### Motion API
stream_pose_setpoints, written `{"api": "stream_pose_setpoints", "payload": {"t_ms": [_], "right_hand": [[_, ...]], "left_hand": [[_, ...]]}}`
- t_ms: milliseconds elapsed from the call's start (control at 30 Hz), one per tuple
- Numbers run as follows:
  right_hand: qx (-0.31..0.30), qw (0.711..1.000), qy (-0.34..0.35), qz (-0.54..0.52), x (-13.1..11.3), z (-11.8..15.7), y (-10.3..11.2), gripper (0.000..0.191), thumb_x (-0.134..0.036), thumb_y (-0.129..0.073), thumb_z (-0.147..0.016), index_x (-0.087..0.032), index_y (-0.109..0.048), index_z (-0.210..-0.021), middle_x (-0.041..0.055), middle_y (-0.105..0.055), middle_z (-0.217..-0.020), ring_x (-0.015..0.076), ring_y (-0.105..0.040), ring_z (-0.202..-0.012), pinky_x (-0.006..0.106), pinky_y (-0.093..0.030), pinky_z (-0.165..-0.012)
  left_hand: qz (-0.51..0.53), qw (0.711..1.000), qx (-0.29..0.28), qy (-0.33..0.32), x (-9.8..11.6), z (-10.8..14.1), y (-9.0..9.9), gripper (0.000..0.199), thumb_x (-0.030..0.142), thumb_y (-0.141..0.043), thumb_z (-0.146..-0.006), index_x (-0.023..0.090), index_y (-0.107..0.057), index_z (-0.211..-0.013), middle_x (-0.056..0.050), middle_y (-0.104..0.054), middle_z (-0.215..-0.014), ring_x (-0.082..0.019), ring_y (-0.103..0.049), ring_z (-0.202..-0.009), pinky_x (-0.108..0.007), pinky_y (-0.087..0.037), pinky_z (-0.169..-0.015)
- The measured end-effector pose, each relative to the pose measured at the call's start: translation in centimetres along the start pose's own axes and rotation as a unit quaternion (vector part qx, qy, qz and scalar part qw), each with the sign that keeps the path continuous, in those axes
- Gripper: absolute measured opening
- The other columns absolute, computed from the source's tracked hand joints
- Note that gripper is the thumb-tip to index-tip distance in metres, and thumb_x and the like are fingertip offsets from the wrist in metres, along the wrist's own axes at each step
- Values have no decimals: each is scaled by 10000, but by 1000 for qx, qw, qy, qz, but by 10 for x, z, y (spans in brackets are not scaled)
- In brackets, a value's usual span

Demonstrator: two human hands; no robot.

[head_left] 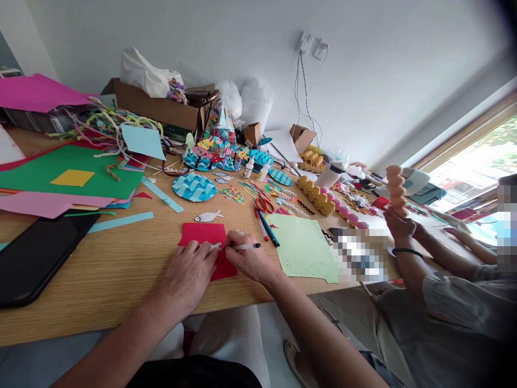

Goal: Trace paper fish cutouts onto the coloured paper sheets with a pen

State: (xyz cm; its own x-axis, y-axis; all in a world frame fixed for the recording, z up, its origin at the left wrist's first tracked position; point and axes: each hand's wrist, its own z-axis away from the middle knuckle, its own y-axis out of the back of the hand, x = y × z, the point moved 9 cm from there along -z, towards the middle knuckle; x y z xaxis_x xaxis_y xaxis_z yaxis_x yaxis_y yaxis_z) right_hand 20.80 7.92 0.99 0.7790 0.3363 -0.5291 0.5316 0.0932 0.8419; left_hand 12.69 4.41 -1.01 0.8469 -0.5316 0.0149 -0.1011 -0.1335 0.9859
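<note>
A sheet of red paper [202, 230] lies on the table in front of me with a small white paper fish [217, 246] on it. My left hand [189, 268] rests on the sheet, its fingers laid down over part of that fish. In my right hand [252, 260] is a pen [247, 247], its dark end pointing right. Its writing tip is hidden by my fingers, close to the fish. Just above the red sheet lies another paper fish cutout [209, 216]. To the right are red-handled scissors [264, 205], a red pen [261, 225] and a dark teal pen [270, 229].
Light green paper [302, 245] lies right of my hands. A black phone [42, 256] and stacked coloured sheets [109, 170] are at left. Behind stand a blue woven paper piece [194, 187], glue bottles [249, 168] and egg-carton strips [315, 195]. At right, another person's hand [399, 223] holds an orange carton strip [396, 188].
</note>
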Motion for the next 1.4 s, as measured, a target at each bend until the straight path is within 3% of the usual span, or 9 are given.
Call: {"api": "stream_pose_setpoints", "payload": {"t_ms": [333, 600, 1400], "right_hand": [[-9, 1000, 4, -4, -3, -1, -3, 123, -89, -463, -687, -200, -481, -636, -30, -502, -580, 118, -440, -570, 213, -309, -552], [10, 992, -33, -119, 16, 0, 1, 165, -42, -429, -640, -202, -471, -631, -45, -534, -561, 111, -472, -563, 190, -327, -523], [-16, 991, 2, -131, 10, -4, -5, 96, -103, -432, -641, -190, -473, -639, -31, -496, -584, 109, -431, -549, 203, -291, -505]], "left_hand": [[8, 1000, -6, -2, 1, 1, 3, 253, 194, -422, -922, 188, -603, -1098, -86, -627, -996, -264, -518, -864, -385, -405, -689], [-1, 1000, -2, -1, 0, 1, -1, 266, 193, -453, -906, 192, -584, -1138, -82, -607, -959, -249, -523, -867, -361, -401, -686], [-14, 1000, -4, -13, 1, 0, -3, 291, 157, -446, -903, 171, -576, -1162, -83, -617, -960, -261, -525, -861, -375, -409, -684]]}}
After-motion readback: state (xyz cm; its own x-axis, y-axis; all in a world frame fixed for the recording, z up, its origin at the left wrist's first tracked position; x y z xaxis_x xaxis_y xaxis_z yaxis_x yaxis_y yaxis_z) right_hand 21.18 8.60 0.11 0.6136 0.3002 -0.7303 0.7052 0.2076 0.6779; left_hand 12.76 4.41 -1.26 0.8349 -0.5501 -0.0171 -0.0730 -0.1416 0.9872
